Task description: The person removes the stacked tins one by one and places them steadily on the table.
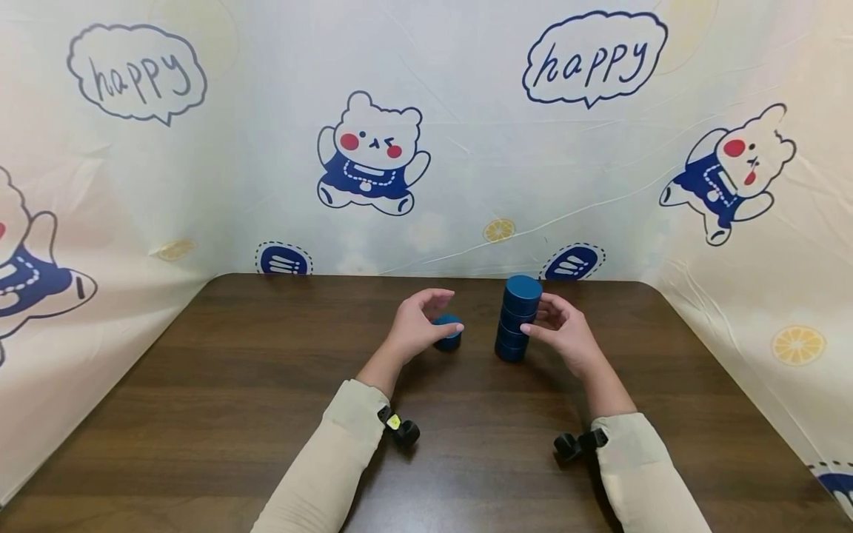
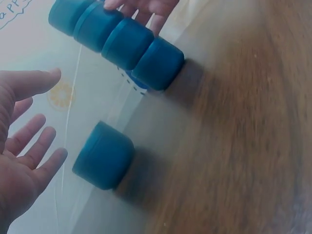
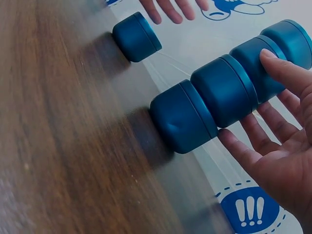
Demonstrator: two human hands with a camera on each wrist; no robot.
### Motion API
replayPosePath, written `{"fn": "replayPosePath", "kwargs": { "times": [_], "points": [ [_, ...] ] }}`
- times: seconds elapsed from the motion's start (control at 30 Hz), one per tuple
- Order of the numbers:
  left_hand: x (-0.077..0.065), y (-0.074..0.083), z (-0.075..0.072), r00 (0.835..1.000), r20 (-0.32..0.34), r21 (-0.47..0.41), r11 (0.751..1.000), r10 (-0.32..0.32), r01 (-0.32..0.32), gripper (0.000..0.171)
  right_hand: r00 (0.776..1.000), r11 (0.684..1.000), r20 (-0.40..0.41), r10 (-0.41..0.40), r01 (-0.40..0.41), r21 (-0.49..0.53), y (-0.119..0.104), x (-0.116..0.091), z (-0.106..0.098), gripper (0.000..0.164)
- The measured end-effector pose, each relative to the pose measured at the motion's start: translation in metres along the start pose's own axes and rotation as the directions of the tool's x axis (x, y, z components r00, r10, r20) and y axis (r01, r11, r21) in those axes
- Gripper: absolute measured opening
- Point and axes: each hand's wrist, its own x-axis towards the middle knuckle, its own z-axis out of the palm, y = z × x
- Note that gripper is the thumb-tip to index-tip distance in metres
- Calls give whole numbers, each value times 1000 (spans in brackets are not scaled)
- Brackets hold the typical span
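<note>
Several blue round tins with lids stand in an upright stack (image 1: 516, 314) on the brown table. At the right side of the stack is my right hand (image 1: 569, 333). Its thumb rests on the second tin from the top and its fingers reach round the far side, as the right wrist view shows. A single blue tin (image 2: 105, 158) stands on the table a little left of the stack. Close beside and above this tin is my left hand (image 1: 413, 326), thumb and fingers spread apart, holding nothing. In the left wrist view a gap shows between its fingers and the single tin.
The dark wooden tabletop (image 1: 233, 414) ends at the back against a pale curtain (image 1: 466, 148) printed with bears. Black wrist cameras are strapped at the left cuff (image 1: 403, 433) and the right cuff (image 1: 573, 446).
</note>
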Motion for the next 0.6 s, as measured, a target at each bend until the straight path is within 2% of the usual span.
{"fn": "replayPosePath", "kwargs": {
  "times": [0.27,0.6],
  "points": [
    [-1,13,4,1000,25,-31,999,19,-18,53,1000,1000,-9,4,-4,9,1,0,0,64],
    [-5,28,11,996,37,-26,997,75,-74,52,1000,1000,-7,-8,8,7,1,0,0,63]
  ]
}}
